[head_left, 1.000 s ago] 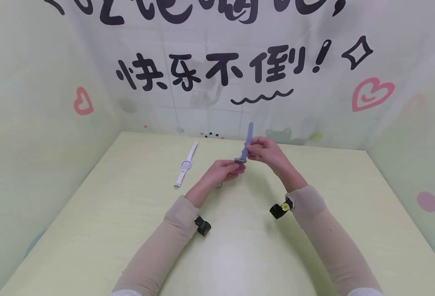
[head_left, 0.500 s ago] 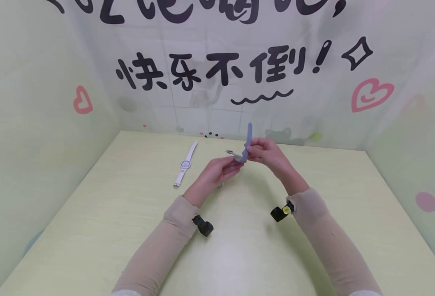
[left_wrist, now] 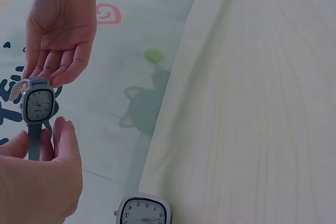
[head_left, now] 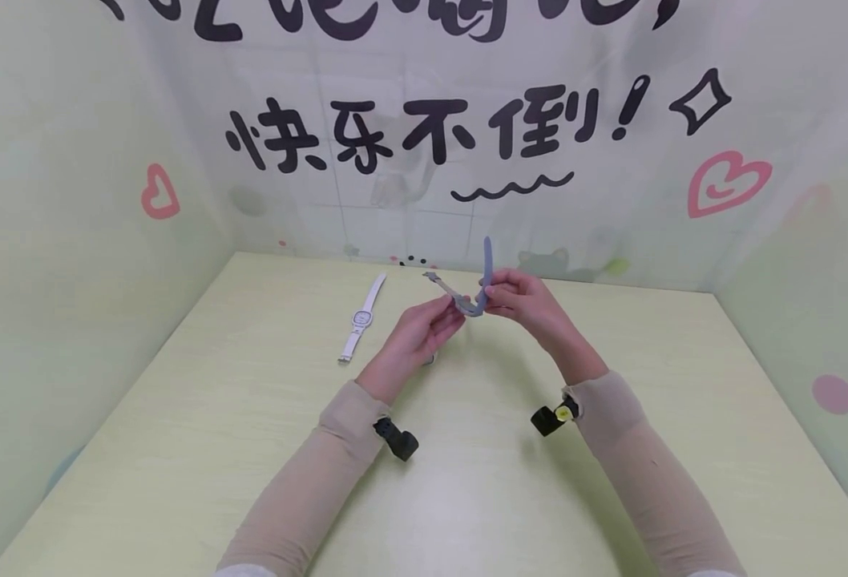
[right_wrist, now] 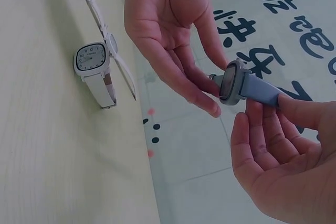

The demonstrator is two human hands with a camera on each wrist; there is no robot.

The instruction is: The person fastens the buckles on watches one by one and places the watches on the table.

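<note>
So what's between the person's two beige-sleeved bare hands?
A blue-grey wristwatch with a squarish case; the left hand and right hand each pinch part of it. The head view shows this, as do both wrist views.

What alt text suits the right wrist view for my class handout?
The right hand pinches the strap of a blue watch while the left hand holds it near the case. Two white watches lie on the pale table.

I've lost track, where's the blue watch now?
In the head view, the blue watch is raised near the table's far edge, just right of centre, held between the left hand and the right hand.
</note>
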